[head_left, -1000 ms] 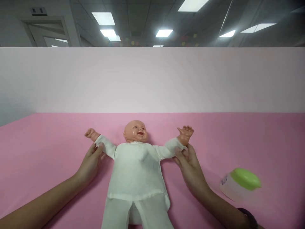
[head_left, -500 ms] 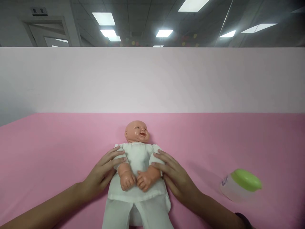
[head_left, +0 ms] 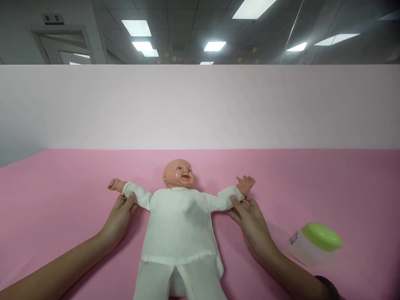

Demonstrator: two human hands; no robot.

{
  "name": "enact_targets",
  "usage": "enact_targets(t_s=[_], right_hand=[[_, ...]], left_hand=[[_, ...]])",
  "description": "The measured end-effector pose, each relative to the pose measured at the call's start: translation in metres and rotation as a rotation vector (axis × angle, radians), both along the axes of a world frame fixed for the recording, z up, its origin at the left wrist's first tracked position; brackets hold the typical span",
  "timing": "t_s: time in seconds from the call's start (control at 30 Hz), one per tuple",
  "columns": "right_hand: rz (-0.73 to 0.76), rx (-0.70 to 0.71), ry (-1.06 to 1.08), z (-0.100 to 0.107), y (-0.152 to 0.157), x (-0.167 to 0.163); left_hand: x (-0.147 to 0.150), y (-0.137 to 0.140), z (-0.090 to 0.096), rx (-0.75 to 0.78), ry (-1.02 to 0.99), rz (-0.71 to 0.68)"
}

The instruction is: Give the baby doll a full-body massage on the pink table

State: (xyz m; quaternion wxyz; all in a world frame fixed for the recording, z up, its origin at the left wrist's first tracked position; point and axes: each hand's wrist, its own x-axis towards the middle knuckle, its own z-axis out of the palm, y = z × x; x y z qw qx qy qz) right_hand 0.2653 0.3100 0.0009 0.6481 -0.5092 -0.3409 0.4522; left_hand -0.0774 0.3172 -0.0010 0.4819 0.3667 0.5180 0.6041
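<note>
Far left: bare forearm coming in from the bottom corner, ending in the left hand [head_left: 118, 218]. Fingers together, closed round the doll's [head_left: 178, 221] sleeved arm just short of its wrist, thumb hidden behind the sleeve. Doll arm stretched straight out sideways, its small fist [head_left: 113, 184] free beyond the grip.

Centre: doll flat on its back on the pink cloth [head_left: 56, 196], head [head_left: 179, 173] toward the far wall, legs running off the bottom edge. Dressed in a white top and white trousers; hem of the top loose over the hips. Both arms spread wide, level with the shoulders.

Right of centre: right hand [head_left: 251, 221] on the doll's other sleeve near the cuff, fingers together and curled against it, thumb along the underside; exactly how tight the grip is, cannot tell. Doll's open palm [head_left: 246, 184] just past the fingertips. Dark band at the wrist by the bottom edge.

Far right: clear jar [head_left: 312, 246] with a green lid [head_left: 322, 236], tilted on the cloth, near the right forearm but apart from it.

Behind everything: pale partition [head_left: 200, 106], ceiling lights above.
</note>
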Motion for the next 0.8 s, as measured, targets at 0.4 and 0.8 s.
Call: enact_targets(t_s=[0.4, 0.8], right_hand=[[0.249, 0.644, -0.818, -0.008, -0.020, -0.010], [0.022, -0.056, 0.138, -0.004, 0.005, 0.006]], left_hand=[[0.008, -0.023, 0.006, 0.512, 0.641, -0.377], [-0.004, 0.009, 0.008, -0.037, -0.134, -0.067]])
